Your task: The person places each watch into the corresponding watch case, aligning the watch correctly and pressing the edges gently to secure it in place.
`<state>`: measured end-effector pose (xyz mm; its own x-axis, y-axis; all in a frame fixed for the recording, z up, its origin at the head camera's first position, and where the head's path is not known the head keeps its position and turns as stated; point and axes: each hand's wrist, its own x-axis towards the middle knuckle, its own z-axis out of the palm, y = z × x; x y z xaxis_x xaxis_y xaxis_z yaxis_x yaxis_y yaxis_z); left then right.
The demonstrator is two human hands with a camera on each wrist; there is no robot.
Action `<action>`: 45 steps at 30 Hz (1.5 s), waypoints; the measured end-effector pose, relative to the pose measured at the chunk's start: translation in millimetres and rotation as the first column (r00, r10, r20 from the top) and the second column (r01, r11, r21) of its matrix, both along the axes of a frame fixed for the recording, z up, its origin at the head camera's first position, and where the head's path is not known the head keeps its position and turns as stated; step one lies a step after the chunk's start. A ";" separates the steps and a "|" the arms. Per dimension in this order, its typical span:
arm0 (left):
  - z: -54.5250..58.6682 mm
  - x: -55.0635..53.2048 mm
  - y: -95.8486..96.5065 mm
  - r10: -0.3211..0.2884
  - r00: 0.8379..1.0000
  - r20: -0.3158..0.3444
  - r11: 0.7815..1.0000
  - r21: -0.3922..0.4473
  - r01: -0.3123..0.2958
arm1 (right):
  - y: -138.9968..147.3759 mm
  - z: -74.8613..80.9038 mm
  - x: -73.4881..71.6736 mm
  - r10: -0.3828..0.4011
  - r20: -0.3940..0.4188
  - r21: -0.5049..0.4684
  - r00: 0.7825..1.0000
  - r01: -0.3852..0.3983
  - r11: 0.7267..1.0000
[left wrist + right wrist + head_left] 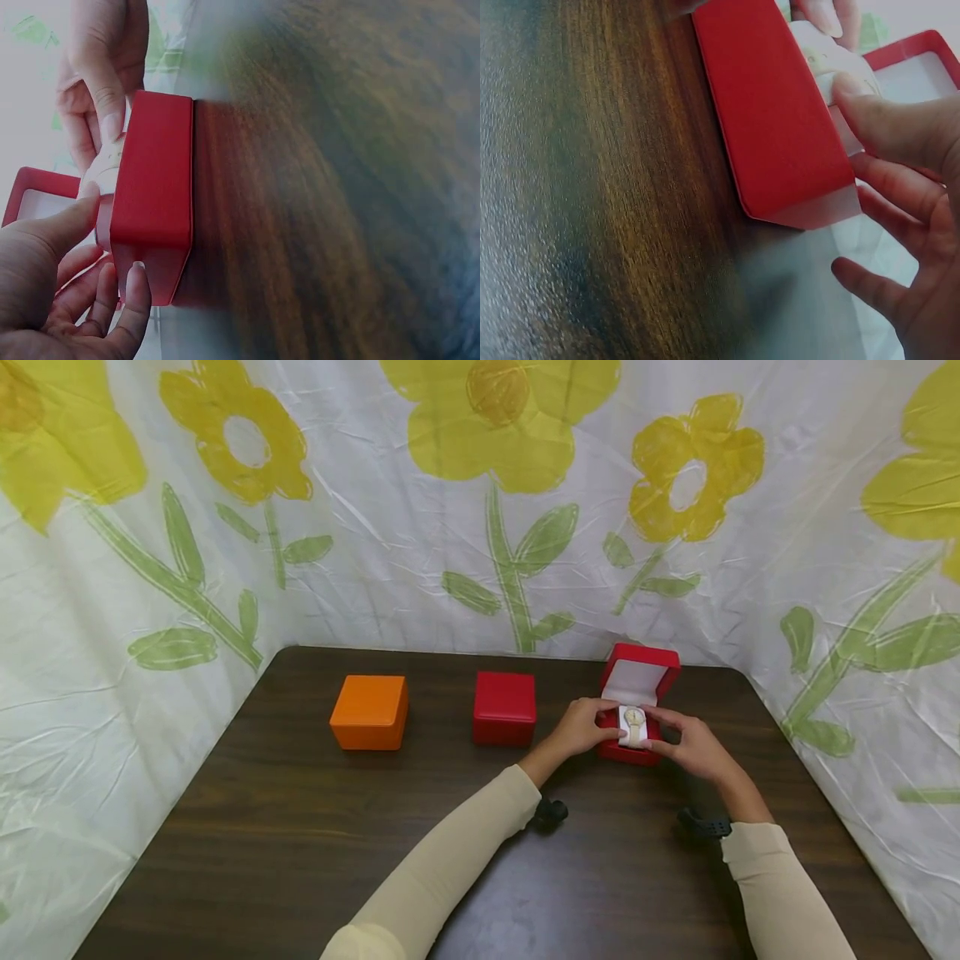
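Note:
A red watch box (pixel 627 757) with its lid raised stands at the back right of the table. In its mouth sits a wristwatch (pixel 634 717) with a pale strap, wrapped round a white cushion (pixel 623 737). My left hand (pixel 577 727) pinches the cushion from the left, and my right hand (pixel 696 748) pinches it from the right. The left wrist view has the left thumb (pixel 75 217) at the cushion's edge, other fingers beside the box wall. In the right wrist view the right thumb (pixel 889 120) presses the pale strap; the little finger stands away from the box.
A closed red box (pixel 504 720) sits left of the hands, and an orange box (pixel 369 718) farther left. The dark wooden table (pixel 315 852) ends at a white curtain (pixel 360 568) with yellow flowers. Dark wrist cameras show under both sleeves.

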<state>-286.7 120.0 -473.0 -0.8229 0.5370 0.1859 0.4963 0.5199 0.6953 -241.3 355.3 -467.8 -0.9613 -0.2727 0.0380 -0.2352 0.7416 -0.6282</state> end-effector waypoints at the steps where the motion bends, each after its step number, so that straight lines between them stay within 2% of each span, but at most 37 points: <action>1: -0.1 -0.3 0.1 0.002 1.000 -0.008 1.000 0.000 -0.002 | 0.3 0.1 -0.1 0.007 -0.006 0.002 1.000 -0.007 1.000; 8: -2.4 -1.0 0.0 -0.007 0.999 -0.049 1.000 0.009 0.007 | -2.3 2.3 1.4 0.034 -0.027 0.013 0.999 -0.033 0.999; 16: -3.7 -1.2 2.9 -0.007 0.996 -0.092 1.000 -0.014 0.006 | -4.7 -0.7 0.0 0.013 -0.051 0.011 0.999 -0.012 1.000; 19: -1.4 0.1 5.0 0.007 0.995 -0.102 0.999 -0.051 -0.013 | -4.8 -0.8 -0.2 0.008 -0.052 0.013 0.999 -0.007 1.000; 24: 4.8 5.7 9.3 0.033 0.990 -0.134 0.984 -0.167 -0.055 | -4.5 0.2 1.2 0.030 -0.061 0.059 0.998 -0.026 0.998; 28: 5.3 10.0 12.0 0.013 0.987 -0.162 0.964 -0.259 -0.055 | -4.2 -1.9 4.7 0.054 -0.052 0.102 0.997 -0.048 0.994; 32: 2.3 9.9 13.1 -0.010 0.985 -0.174 0.956 -0.290 -0.041 | -3.8 -5.2 7.9 0.050 -0.049 0.099 0.998 -0.045 0.994; 35: 1.4 7.8 12.4 -0.018 0.983 -0.183 0.963 -0.268 -0.032 | -4.4 -5.8 8.6 0.047 -0.061 0.089 0.997 -0.041 0.995; 38: 0.2 4.6 10.1 -0.016 0.984 -0.178 0.977 -0.210 -0.022 | -5.1 -5.0 7.7 0.041 -0.059 0.077 0.997 -0.037 0.996; 42: -2.2 1.4 6.7 -0.011 0.988 -0.152 0.992 -0.124 -0.008 | -5.7 -3.0 6.1 0.030 -0.040 0.066 0.999 -0.027 0.997; 45: -3.5 2.1 4.6 -0.010 0.991 -0.135 0.995 -0.095 -0.003 | -5.6 -1.3 6.4 0.002 -0.042 0.050 0.999 0.001 0.999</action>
<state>-284.6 124.6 -476.6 -0.7918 0.5603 0.2433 0.5842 0.5782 0.5696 -234.8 349.7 -469.2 -0.9591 -0.2758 0.0643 -0.2608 0.7717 -0.5800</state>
